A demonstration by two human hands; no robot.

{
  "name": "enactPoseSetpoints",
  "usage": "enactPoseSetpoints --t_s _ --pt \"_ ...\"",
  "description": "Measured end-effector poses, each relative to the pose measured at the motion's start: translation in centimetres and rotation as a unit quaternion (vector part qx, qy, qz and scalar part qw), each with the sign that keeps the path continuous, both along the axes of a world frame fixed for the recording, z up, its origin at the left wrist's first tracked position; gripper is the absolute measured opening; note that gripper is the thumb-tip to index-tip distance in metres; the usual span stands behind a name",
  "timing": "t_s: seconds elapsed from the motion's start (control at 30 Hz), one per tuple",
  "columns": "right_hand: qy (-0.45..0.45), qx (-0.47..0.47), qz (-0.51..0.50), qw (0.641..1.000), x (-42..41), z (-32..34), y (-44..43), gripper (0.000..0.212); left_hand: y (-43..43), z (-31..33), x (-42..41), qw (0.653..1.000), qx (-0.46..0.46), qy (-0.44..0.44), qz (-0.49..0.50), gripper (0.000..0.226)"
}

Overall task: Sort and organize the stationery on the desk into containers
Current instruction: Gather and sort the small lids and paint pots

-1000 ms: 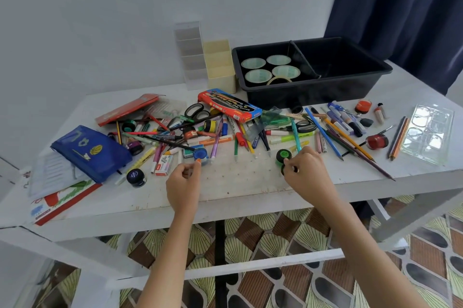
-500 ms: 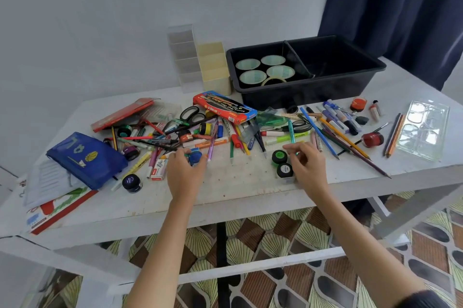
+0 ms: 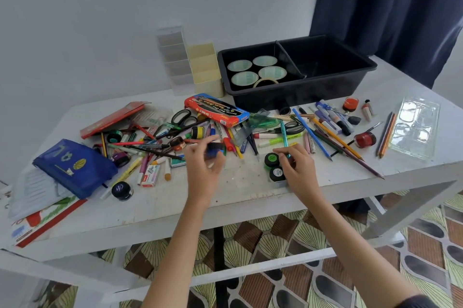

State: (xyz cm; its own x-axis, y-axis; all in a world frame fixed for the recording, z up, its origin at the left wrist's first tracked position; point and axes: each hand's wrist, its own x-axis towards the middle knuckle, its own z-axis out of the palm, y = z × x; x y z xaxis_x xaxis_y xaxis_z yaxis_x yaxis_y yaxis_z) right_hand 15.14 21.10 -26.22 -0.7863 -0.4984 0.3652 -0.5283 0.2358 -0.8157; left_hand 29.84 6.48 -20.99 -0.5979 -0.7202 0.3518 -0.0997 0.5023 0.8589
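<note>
Black tray (image 3: 350, 74) holds only tape rolls (image 3: 244, 78); nearly everything else waits.
Before it, my left hand (image 3: 204, 170) pinches a blurred blue pot (image 3: 213, 151), my right hand (image 3: 298, 170) closes beside two green pots (image 3: 271, 158) amid pens (image 3: 312, 134).

A room in a home, by the look of it; beyond the hands a white desk (image 3: 250, 197) stands against a plain pale wall (image 3: 125, 19); a dark blue curtain (image 3: 390, 7) hangs far right; below the forearms lies a patterned brown-and-cream floor covering (image 3: 288, 237).
</note>
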Motion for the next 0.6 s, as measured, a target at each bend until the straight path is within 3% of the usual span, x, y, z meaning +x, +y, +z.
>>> enactPoseSetpoints --t_s 0.17,0.6 --pt "0.0 0.008 -0.001 1.0 -0.1 -0.2 -0.1 0.018 2.5 -1.2 -1.9 0.997 0.016 -0.035 -0.067 0.031" --pt "0.033 0.009 -0.007 0.999 -0.2 -0.6 -0.1 0.018 4.1 -2.9 -4.0 0.995 -0.023 -0.098 -0.025 0.035"
